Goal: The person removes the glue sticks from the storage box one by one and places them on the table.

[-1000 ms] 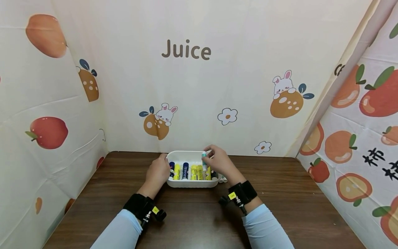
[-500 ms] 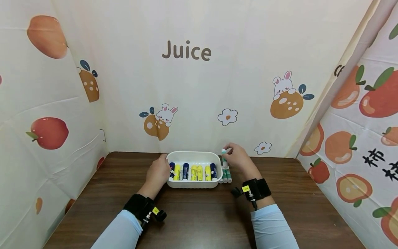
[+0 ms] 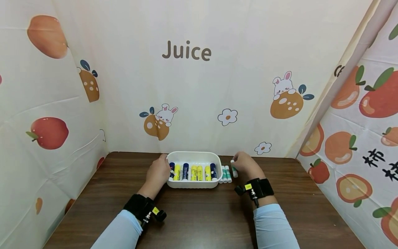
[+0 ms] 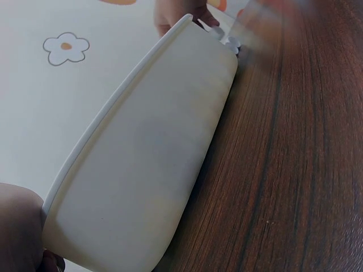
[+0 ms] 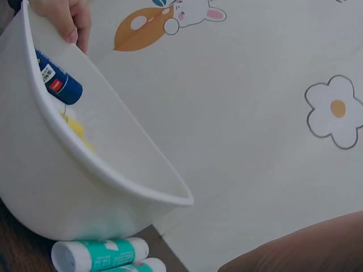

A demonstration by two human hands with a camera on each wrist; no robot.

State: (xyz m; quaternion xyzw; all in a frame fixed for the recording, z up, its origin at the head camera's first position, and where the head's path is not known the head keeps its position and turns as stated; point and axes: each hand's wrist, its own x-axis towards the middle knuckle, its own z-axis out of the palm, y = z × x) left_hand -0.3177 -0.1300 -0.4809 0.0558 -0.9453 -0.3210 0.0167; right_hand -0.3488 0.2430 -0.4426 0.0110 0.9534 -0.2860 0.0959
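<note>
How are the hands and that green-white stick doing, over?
Left fingers holding white tub. Right fingers pinching green-white stick. Similar sticks close by, between it and tub; might get nudged.

The word "Juice" (image 3: pixel 186 51) stands in large brown letters on the cream back curtain (image 3: pixel 199 86), above the middle of the table's (image 3: pixel 199 214) far edge. Letters resembling "ce" (image 3: pixel 339 70) show at a fold above its far right corner. Beyond its right edge, dark Chinese characters (image 3: pixel 374 157) slant across the right curtain (image 3: pixel 370 138). Print on the dark blue tube (image 5: pixel 65 85) and green-and-white tubes (image 5: pixel 110 255) is too small to read.
</note>
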